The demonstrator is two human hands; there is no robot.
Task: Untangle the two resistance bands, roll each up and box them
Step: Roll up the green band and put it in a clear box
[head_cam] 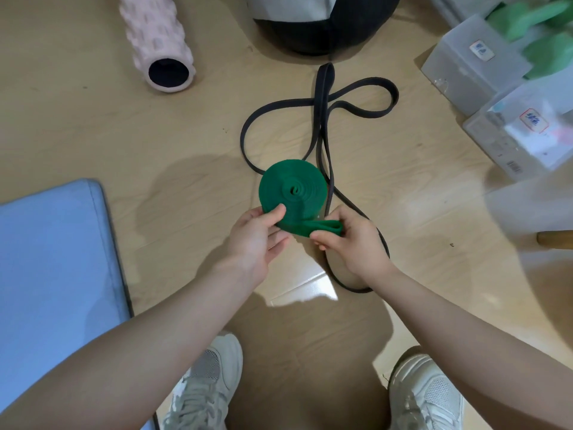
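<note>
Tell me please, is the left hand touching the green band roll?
Touching. The head view shows the left hand gripping the lower edge of the green band roll, its thumb pressed on the coil's face, while the right hand pinches the loose end.

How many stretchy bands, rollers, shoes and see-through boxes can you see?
Bands: 2, green band and black band
Rollers: 1, pink roller
Shoes: 2, left shoe, right shoe
Boxes: 2, far box, near box
Total: 7
</note>
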